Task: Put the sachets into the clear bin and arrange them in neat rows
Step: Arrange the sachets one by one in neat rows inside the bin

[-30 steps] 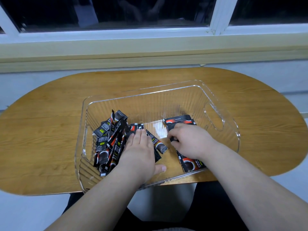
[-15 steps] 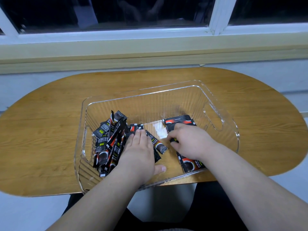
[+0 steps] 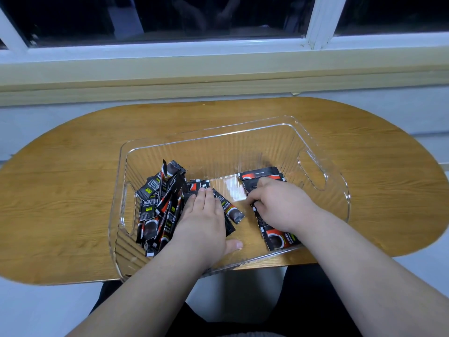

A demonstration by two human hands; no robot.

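Hardly anything has shifted in the last second: both my hands sit where they were, and the right has only tightened a touch on its bundle.

Every one of the sachets [image 3: 167,215] I can see is already inside the bin [image 3: 315,147]. They are in two lots. A loose pile [image 3: 155,205] leans every which way at centre-left of the frame, some pieces propped against the bin's left wall. A squared stack [image 3: 264,177] lies flat right of centre.

My left hand [image 3: 204,220] lies flat with straight fingers [image 3: 206,198] pressing on the pile's right edge, gripping nothing, thumb out on the bin floor. I judge it is there to keep the pile from sliding into the bare middle strip. My right hand [image 3: 281,205] has its fingers curled over the stack's left edge and holds it, probably to true it up as the first row.

Rows are barely begun, I reckon; the pile needs sorting.

Under the bin is the oval worktop [image 3: 60,190], and across the top of the frame a dark window [image 3: 170,18].
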